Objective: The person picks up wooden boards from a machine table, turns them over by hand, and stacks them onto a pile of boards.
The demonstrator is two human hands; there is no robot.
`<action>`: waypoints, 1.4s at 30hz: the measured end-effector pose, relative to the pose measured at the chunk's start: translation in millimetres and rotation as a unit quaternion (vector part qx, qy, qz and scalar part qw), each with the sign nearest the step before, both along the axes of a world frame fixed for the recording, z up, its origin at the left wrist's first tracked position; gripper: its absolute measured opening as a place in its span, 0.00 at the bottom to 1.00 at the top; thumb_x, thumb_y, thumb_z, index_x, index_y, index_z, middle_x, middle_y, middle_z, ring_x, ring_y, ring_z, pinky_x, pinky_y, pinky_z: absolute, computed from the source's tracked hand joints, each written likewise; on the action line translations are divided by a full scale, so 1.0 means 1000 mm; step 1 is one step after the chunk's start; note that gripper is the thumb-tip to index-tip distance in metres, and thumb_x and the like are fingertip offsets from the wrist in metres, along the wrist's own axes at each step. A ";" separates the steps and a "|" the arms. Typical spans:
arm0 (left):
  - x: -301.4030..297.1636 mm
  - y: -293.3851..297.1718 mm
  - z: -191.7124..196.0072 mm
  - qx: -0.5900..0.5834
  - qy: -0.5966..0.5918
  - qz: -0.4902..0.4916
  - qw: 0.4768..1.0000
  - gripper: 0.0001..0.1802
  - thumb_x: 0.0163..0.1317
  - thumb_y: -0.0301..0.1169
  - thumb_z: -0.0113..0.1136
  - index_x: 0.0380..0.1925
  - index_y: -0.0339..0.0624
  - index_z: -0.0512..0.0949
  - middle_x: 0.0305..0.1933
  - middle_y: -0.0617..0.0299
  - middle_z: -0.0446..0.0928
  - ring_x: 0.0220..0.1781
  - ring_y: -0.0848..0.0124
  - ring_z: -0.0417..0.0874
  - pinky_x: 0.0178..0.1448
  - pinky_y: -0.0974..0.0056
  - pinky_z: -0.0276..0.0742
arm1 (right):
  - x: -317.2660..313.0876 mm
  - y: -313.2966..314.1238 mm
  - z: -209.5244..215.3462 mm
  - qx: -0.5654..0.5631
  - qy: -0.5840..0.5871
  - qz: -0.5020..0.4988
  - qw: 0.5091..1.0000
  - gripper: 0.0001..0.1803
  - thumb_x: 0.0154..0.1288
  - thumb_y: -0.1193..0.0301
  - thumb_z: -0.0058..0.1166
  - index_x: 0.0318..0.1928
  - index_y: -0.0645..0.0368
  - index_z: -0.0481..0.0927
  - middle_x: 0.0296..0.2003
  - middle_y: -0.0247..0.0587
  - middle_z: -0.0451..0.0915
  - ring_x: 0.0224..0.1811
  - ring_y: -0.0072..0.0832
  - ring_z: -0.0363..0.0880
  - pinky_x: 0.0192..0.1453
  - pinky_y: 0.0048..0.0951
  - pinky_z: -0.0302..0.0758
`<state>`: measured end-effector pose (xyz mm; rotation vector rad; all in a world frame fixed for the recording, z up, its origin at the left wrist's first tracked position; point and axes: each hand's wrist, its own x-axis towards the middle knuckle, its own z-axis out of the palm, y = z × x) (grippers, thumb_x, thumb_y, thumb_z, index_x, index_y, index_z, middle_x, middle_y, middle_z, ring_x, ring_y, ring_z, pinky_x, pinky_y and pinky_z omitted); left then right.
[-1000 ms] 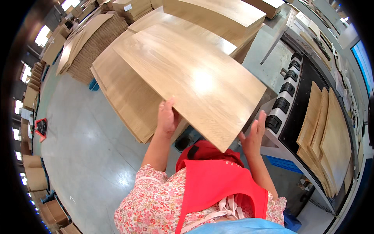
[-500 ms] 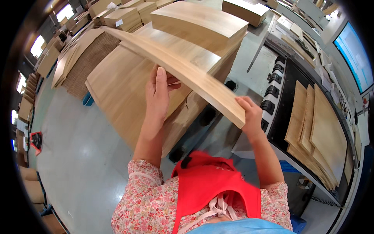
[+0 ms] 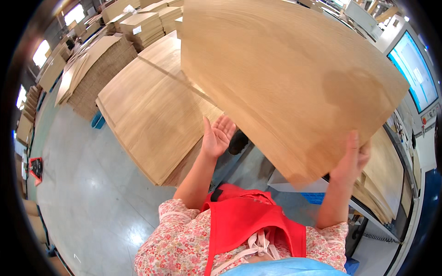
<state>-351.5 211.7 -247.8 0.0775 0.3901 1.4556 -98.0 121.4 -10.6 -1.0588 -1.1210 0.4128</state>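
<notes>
Lower centre of the frame, a red apron [image 3: 251, 230] over a floral top, both forearms up. Right hand [image 3: 351, 158] has its grip closed on the lower edge of a big thin sheet [image 3: 285, 78] of pale wood, thumb showing on the near face, the other fingers hidden behind it. Left hand [image 3: 217, 135] is open, palm up and fingers spread, at the sheet's lower left edge; whether it touches the edge or sits just under it is hard to tell. The sheet fills the upper centre and right, tilted up with its broad face toward the camera. It looks light for its size and springy, the sort that flops and can split along the grain, so best held at two well-spaced points on the edge rather than at one corner.

Room to move: bare grey floor [image 3: 92, 184] opens at lower left. Beyond the left hand, a low stack [image 3: 152, 110] of the same sheets lies flat at centre left, its near edge a thing to clear. At right a machine [image 3: 400, 184] carries more sheets, close beside the right hand. Further off, upper left, more piles [image 3: 96, 64] crowd in.
</notes>
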 end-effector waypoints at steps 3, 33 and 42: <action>-0.002 0.040 -0.018 0.053 -0.011 -0.043 0.998 0.35 0.65 0.57 0.47 0.61 0.40 0.61 0.56 0.56 0.72 0.58 0.60 0.73 0.65 0.55 0.68 | 0.031 -0.012 0.013 -0.013 0.129 -0.021 0.991 0.15 0.65 0.69 0.53 0.49 0.65 0.75 0.42 0.37 0.78 0.41 0.21 0.75 0.45 0.24 0.72; 0.414 -0.152 0.130 0.098 0.049 -0.506 0.856 0.21 0.68 0.39 0.49 0.55 0.37 0.65 0.57 0.52 0.71 0.58 0.59 0.74 0.64 0.50 0.71 | 0.253 -0.237 -0.175 -0.045 0.016 -0.396 0.917 0.11 0.65 0.78 0.43 0.46 0.68 0.74 0.41 0.51 0.80 0.44 0.39 0.79 0.46 0.34 0.76; 0.419 -0.197 0.167 0.505 0.398 -0.523 0.559 0.28 0.66 0.47 0.53 0.56 0.36 0.69 0.60 0.50 0.70 0.58 0.61 0.76 0.61 0.63 0.72 | 0.330 -0.206 -0.123 -0.086 -0.480 -0.472 0.735 0.15 0.62 0.63 0.50 0.44 0.60 0.77 0.55 0.42 0.74 0.59 0.39 0.69 0.66 0.45 0.56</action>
